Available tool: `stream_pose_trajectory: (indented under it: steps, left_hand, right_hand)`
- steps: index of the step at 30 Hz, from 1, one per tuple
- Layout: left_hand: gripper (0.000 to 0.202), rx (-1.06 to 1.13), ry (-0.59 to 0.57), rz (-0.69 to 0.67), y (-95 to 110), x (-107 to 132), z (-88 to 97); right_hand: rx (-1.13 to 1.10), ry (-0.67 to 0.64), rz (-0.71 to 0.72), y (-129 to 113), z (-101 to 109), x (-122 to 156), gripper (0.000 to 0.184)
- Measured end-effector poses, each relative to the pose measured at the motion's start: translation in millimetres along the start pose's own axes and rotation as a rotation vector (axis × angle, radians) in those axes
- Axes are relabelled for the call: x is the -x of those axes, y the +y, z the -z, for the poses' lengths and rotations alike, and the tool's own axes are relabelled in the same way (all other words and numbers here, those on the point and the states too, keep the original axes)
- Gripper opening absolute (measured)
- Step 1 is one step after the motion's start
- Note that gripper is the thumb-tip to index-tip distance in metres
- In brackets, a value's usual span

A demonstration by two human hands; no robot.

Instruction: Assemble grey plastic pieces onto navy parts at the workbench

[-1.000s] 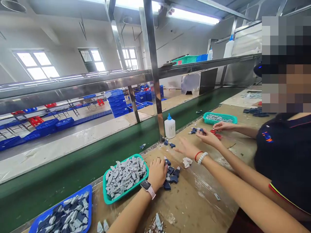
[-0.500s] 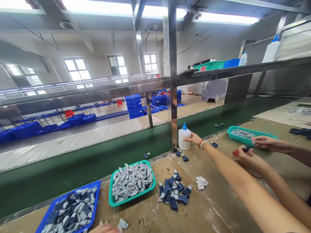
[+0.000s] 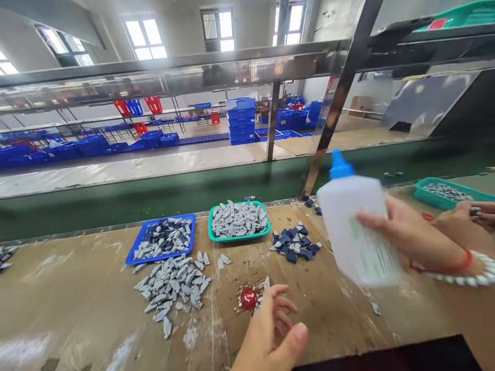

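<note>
My right hand is wrapped round a white squeeze bottle with a blue pointed cap, held up off the table and slightly blurred. My left hand hovers low at the front, fingers loosely curled and apart. Just beyond its fingers lie a shiny red round thing on a wet-looking patch and a light grey piece, partly hidden by the hand. To the left spreads a loose pile of grey pieces. Dark blue pieces with grey ends lie in a heap between the hands.
A blue tray of mixed pieces and a green tray of grey pieces stand along the table's far edge. A metal post rises behind the bottle. At right, another person's hands work near a second green tray.
My right hand has lifted the bottle from beside the post and brought it closer. More of my left hand now shows, near the red thing. The view has shifted down and left.
</note>
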State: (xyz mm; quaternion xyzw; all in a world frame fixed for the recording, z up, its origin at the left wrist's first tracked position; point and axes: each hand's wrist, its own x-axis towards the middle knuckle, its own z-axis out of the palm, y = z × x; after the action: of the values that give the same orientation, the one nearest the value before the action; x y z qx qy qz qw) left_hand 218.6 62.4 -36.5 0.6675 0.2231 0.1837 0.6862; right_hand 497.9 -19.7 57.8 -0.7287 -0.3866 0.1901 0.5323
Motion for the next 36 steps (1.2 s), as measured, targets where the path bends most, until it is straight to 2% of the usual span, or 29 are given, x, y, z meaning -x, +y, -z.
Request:
stream_pose_trajectory:
  steps: [2,4,5,7,12,17,23,27,33,36]
  left_hand:
    - [0.078,0.239,-0.186,0.125,-18,3,-13.2]
    - [0.088,0.429,-0.306,0.221,-36,8,-23.1]
    - [0.091,0.493,-0.334,0.248,-44,11,-27.1]
    - [0.093,0.590,-0.328,0.300,-56,15,-33.4]
    - [0.076,0.805,-0.119,0.436,-71,20,-39.5]
    - [0.074,0.860,-0.057,0.410,-76,17,-35.1]
    - [0.073,0.855,-0.091,0.375,-87,16,-35.9]
    - [0.073,0.849,-0.104,0.381,-91,17,-42.7]
    - [0.069,0.814,-0.185,0.398,-86,19,-51.9]
    - [0.068,0.802,-0.215,0.411,-87,20,-54.5]
  right_hand:
    - [0.062,-0.441,-0.109,-15,-24,33,0.062]
    - [0.081,-0.781,-0.150,-21,-47,55,0.057]
    - [0.088,-0.894,-0.159,-21,-57,62,0.055]
    - [0.132,-1.004,-0.165,-17,-74,68,0.054]
    - [0.259,-1.115,-0.182,-6,-97,56,0.050]
    - [0.310,-1.186,-0.296,-8,-115,42,0.057]
    - [0.323,-1.209,-0.317,-8,-120,39,0.058]
    - [0.300,-1.187,-0.353,0,-111,46,0.058]
    - [0.332,-1.103,-0.366,8,-94,61,0.061]
    - [0.276,-1.085,-0.358,13,-88,68,0.060]
